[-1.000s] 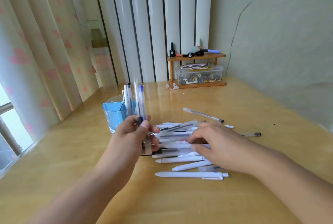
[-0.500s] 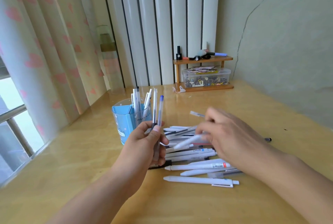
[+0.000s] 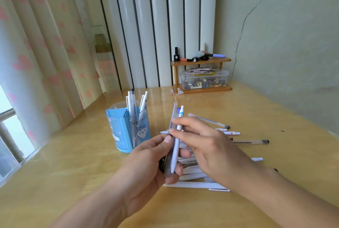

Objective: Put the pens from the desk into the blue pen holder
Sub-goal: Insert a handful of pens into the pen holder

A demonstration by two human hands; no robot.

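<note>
left hand (image 3: 156,161) clamped round upright pen bundle (image 3: 173,145); right hand (image 3: 207,141) fingers pinch white pen (image 3: 177,141) mid-barrel. light, stiff, slick; blue pen holder (image 3: 128,130) left.

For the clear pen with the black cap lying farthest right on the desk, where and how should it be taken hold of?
Take the clear pen at mid-barrel, from above, thumb and finger on its long sides. It lies flat and apart from the pile on the desk, so the grip there is unobstructed and probably balanced.
</note>
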